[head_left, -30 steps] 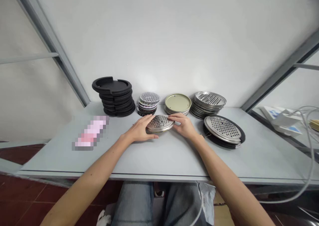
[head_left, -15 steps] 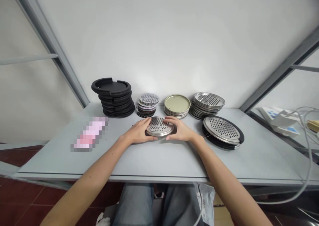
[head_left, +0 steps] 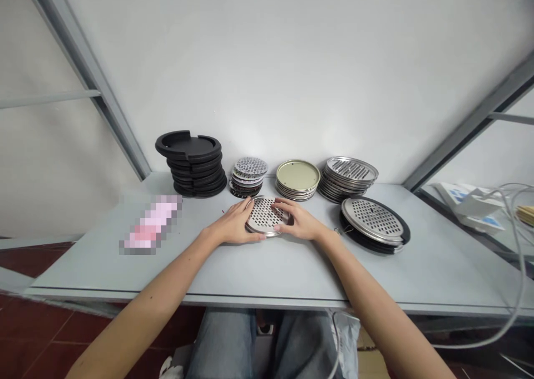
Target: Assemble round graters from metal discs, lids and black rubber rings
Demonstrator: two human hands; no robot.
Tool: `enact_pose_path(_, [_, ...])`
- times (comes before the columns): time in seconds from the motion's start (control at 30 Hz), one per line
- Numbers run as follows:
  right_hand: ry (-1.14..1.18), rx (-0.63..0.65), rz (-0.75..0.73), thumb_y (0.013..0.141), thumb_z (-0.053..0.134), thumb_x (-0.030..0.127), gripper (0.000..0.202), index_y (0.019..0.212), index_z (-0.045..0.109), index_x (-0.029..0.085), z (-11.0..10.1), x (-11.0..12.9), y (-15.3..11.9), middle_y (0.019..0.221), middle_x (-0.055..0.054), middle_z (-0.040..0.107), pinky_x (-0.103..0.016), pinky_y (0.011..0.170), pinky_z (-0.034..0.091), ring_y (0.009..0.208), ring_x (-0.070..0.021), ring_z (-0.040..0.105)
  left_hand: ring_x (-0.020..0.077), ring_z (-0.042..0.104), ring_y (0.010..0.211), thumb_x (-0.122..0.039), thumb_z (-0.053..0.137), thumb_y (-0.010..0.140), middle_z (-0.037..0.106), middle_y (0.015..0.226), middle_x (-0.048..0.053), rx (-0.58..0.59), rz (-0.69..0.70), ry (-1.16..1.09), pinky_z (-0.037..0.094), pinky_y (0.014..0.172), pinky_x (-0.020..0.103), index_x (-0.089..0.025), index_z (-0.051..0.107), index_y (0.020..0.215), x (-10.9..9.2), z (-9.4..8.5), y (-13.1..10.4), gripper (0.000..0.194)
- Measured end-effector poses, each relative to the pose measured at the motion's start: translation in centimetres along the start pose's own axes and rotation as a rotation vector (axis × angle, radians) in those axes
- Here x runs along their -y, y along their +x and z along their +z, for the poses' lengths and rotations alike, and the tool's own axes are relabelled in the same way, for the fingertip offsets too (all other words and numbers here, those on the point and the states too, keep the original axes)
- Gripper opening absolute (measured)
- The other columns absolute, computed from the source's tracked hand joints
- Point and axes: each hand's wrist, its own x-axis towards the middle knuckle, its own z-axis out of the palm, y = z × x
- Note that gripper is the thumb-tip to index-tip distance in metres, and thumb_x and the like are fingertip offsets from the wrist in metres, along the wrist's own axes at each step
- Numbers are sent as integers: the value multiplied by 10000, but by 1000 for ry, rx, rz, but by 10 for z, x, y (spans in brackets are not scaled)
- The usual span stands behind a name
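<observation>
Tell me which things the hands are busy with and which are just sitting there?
Busy with:
left hand and right hand, both gripping the round holed metal disc.

Just sitting:
black ring stack
small patterned disc stack
yellowish lid stack
metal grater-plate stack
holed plate on black ring
cables

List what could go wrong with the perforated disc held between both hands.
The perforated disc is tilted between the left hand and right hand; it might slip onto the table. The small disc stack just behind looks uneven, so a nudge could topple it.
</observation>
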Motion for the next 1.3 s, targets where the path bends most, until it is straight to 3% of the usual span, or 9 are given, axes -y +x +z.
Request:
enact_pose_path(0.1, [-28,-66,21,835,559,527,573,1252,571,134,3,2,1,1345,-193,502,-466,1060,369,1250,-292,482,308,134,1441,-742,376,812,110,1568,158,-43,28,-5,195,1148,421,-120,159,1492,0,3,0,947])
enact_pose_path(0.23, [-85,-109,16,839,556,515,626,1312,515,107,7,7,1,1375,-213,473,-474,1063,370,1284,-300,449,289,115,1446,-716,342,849,138,1569,128,-56,119,29,142,1165,429,-151,170,1496,-5,7,1,876])
enact_pose_path(0.43, [-134,-26,-28,839,547,541,676,1341,495,91,9,9,3,1410,-231,438,-499,1092,324,1329,-326,398,298,49,1452,-758,352,815,93,1574,122,-43,51,37,100,1165,454,-150,111,1505,-8,9,4,951])
enact_pose_path(0.63, [-109,-38,15,825,569,544,664,1335,514,124,7,4,4,1419,-209,437,-502,1093,325,1337,-332,389,310,31,1449,-747,409,800,83,1571,155,-87,18,0,133,1164,461,-136,184,1490,-6,12,5,948])
enact_pose_path(0.77, [-105,-46,23,840,560,509,620,1327,524,128,6,3,3,1412,-205,447,-509,1083,335,1323,-332,408,305,126,1442,-644,439,857,170,1561,137,-141,56,-49,203,1155,467,-178,269,1467,-6,11,4,787])
enact_pose_path(0.87, [-140,-74,29,850,551,486,577,1302,549,127,4,2,2,1389,-203,476,-526,1079,325,1301,-336,434,276,304,1387,-515,455,901,335,1498,123,-263,127,-62,286,1136,429,-185,442,1373,-8,5,4,576])
enact_pose_path(1.07, [-161,-100,11,858,540,471,541,1270,576,122,3,1,2,1346,-199,522,-482,1062,360,1269,-312,475,229,511,1210,-327,472,913,576,1271,67,-698,231,14,394,1066,414,-229,634,1116,-8,-31,-1,278])
enact_pose_path(1.23, [-137,-95,17,860,536,465,551,1269,575,98,1,-1,2,1355,-216,506,-460,1062,368,1283,-313,460,258,533,1170,-269,532,859,596,1229,72,-1005,170,178,393,1049,445,-235,641,1092,16,-91,-16,259])
enact_pose_path(1.3, [-129,-97,9,866,529,459,534,1267,578,111,0,-2,2,1348,-206,516,-455,1056,377,1277,-306,468,272,539,1158,-282,555,836,602,1219,79,-1048,169,250,396,1039,449,-232,645,1085,37,-121,-24,270])
